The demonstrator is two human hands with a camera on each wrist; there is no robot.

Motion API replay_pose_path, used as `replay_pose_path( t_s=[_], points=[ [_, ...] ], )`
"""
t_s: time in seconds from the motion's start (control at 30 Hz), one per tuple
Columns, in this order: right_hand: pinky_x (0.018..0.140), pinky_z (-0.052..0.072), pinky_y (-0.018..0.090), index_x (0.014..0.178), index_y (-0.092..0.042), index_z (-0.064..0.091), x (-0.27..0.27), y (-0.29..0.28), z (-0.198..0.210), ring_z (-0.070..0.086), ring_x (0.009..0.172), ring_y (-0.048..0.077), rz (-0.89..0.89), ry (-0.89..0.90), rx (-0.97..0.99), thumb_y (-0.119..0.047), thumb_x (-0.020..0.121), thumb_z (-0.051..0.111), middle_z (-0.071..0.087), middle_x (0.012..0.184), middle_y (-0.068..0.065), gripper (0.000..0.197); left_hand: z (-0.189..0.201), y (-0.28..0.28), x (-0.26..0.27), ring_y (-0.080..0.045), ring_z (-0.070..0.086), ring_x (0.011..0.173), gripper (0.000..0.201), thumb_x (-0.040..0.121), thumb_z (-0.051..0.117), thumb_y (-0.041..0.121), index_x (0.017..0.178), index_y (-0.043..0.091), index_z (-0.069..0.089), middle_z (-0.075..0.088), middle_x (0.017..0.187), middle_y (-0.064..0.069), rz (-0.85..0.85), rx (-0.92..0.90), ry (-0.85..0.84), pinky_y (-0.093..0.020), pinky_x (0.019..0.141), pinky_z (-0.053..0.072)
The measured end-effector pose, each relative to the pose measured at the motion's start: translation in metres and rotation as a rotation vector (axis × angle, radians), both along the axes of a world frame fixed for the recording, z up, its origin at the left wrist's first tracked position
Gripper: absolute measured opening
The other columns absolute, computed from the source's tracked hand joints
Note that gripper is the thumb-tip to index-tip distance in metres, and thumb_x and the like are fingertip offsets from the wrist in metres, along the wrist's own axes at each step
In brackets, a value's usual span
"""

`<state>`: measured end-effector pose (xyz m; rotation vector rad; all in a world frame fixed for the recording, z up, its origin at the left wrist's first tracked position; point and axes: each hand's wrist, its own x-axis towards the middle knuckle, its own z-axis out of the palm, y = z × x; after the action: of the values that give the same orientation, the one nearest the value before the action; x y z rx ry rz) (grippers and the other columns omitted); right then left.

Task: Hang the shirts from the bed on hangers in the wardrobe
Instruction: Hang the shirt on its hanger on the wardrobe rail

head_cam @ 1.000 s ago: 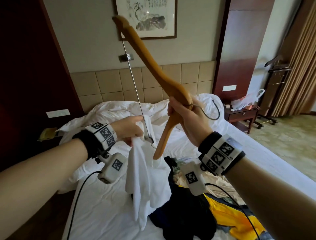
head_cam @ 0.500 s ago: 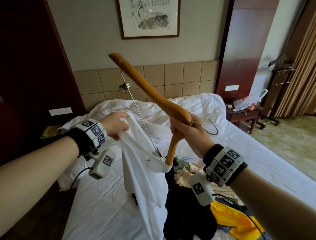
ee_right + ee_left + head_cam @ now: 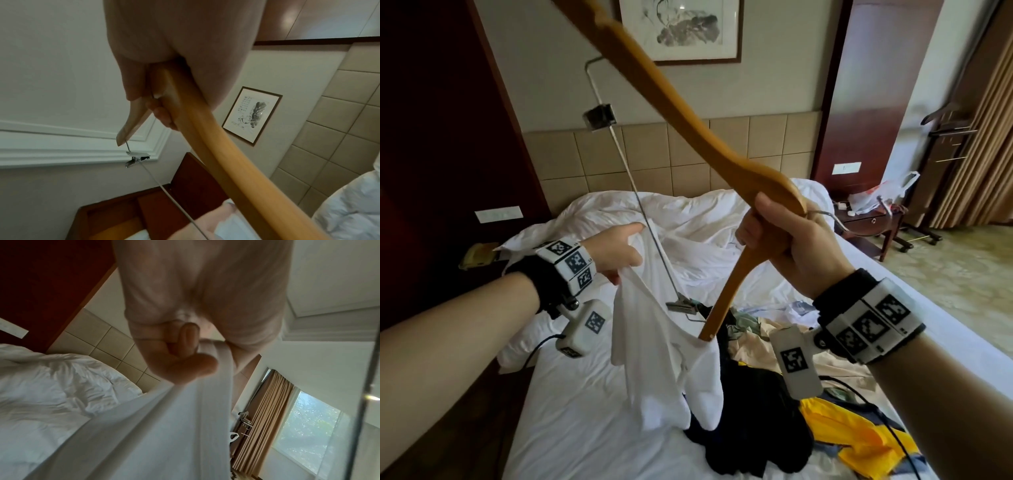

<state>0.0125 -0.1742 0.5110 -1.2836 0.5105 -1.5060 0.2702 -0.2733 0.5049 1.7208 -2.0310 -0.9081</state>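
Observation:
My right hand (image 3: 784, 233) grips a wooden hanger (image 3: 681, 113) at its middle, next to the metal hook (image 3: 835, 222). The hanger stands steeply tilted, one arm rising past the top edge, the other pointing down. Its lower tip (image 3: 707, 334) sits inside the neck opening of a white shirt (image 3: 664, 359). My left hand (image 3: 619, 253) pinches the shirt's edge and holds it up over the bed (image 3: 585, 411). The hanger's clip bar (image 3: 633, 185) runs beside the shirt. In the left wrist view my fingers (image 3: 185, 363) curl round the white fabric (image 3: 164, 426). The right wrist view shows the hanger (image 3: 216, 154) in my grip.
A pile of clothes lies on the bed: a dark garment (image 3: 750, 411), a yellow one (image 3: 859, 442) and beige ones (image 3: 760, 342). A rumpled duvet (image 3: 688, 219) lies at the headboard. A nightstand (image 3: 869, 222) and valet stand (image 3: 945, 137) are at the right.
The hanger has swung up more steeply and its lower tip has gone into the shirt's neck opening. My left hand holds the shirt's edge a little further right.

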Motion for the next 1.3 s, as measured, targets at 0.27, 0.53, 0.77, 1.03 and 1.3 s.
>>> replay_pose_path(
  t_s=[0.27, 0.53, 0.77, 1.03, 1.3],
  points=[
    [0.068, 0.042, 0.039, 0.094, 0.001, 0.06, 0.002, -0.015, -0.043, 0.046, 0.064, 0.025, -0.105, 0.079, 0.179, -0.015, 0.086, 0.069, 0.045, 0.067, 0.013, 0.02, 0.0, 0.008, -0.005, -0.016, 0.049, 0.05, 0.065, 0.087, 0.049, -0.006, 0.144, 0.026, 0.04, 0.047, 0.074, -0.01, -0.043, 0.05, 0.143, -0.027, 0.04, 0.045],
    [0.064, 0.043, 0.036, 0.092, 0.002, 0.062, 0.005, -0.018, -0.048, 0.044, 0.065, 0.025, -0.13, 0.12, 0.147, -0.014, 0.086, 0.068, 0.042, 0.068, 0.013, 0.018, -0.005, 0.013, -0.01, -0.014, 0.039, 0.046, 0.053, 0.088, 0.044, -0.008, 0.124, 0.03, 0.05, 0.038, 0.063, -0.004, 0.008, 0.11, 0.324, -0.027, 0.04, 0.041],
    [0.064, 0.042, 0.039, 0.094, 0.018, 0.054, -0.002, -0.018, -0.064, 0.043, 0.063, 0.025, -0.123, 0.167, 0.17, -0.011, 0.085, 0.069, 0.043, 0.063, 0.011, 0.034, -0.013, 0.006, 0.005, -0.017, 0.049, 0.056, 0.06, 0.089, 0.05, -0.005, 0.14, 0.024, 0.043, 0.047, 0.079, -0.009, 0.125, 0.042, 0.294, -0.029, 0.044, 0.047],
    [0.065, 0.04, 0.039, 0.096, 0.014, 0.059, 0.002, -0.02, -0.06, 0.045, 0.063, 0.024, -0.193, 0.1, 0.178, -0.019, 0.081, 0.071, 0.045, 0.063, 0.011, 0.038, -0.024, 0.021, -0.013, -0.017, 0.043, 0.053, 0.054, 0.088, 0.047, -0.007, 0.127, 0.029, 0.053, 0.044, 0.075, -0.008, -0.047, 0.091, 0.363, -0.027, 0.043, 0.043],
    [0.076, 0.048, 0.044, 0.094, -0.008, 0.069, 0.013, -0.021, -0.061, 0.056, 0.074, 0.03, -0.159, 0.078, 0.131, -0.029, 0.085, 0.069, 0.058, 0.069, 0.013, 0.022, -0.004, 0.024, -0.018, -0.014, 0.029, 0.045, 0.043, 0.089, 0.038, -0.008, 0.103, 0.026, 0.061, 0.037, 0.054, 0.0, -0.029, 0.169, 0.623, -0.024, 0.038, 0.039]
  ],
)
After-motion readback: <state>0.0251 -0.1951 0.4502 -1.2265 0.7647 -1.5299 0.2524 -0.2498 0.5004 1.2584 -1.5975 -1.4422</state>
